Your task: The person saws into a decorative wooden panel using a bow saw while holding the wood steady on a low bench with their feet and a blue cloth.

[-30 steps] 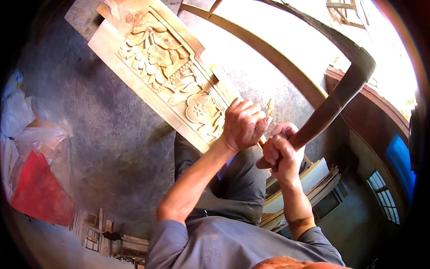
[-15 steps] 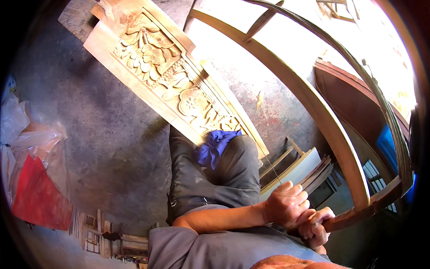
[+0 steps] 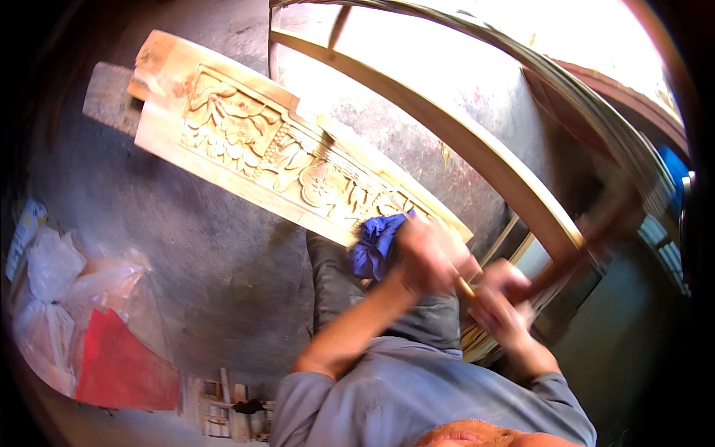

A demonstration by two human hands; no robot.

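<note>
My left hand point(image 3: 432, 253), blurred, is closed on the lower end of a thin saw line with a slim wooden piece point(image 3: 465, 289), just beside the carved panel. My right hand point(image 3: 506, 305) is wrapped round the dark handle end of a large wooden bow frame point(image 3: 417, 108), which arches across the upper right. The pale wooden panel point(image 3: 223, 179), carved with flowers and leaves, slants from upper left down to my leg. A crumpled blue cloth point(image 3: 372, 249) lies under its lower end. The thin line near the carving is too smeared to follow fully.
A grey board point(image 3: 108, 97) lies under the panel's far end. Plastic bags point(image 3: 56, 268) and a red sheet point(image 3: 123, 365) sit at left on the concrete floor point(image 3: 194, 268). Scrap timber point(image 3: 223, 402) is behind at lower left, stacked boards point(image 3: 484, 339) at lower right.
Since half a second ago both hands have risen up and left toward the panel, carrying the bow frame's handle end. The view has shifted, and the hands are now blurred.
</note>
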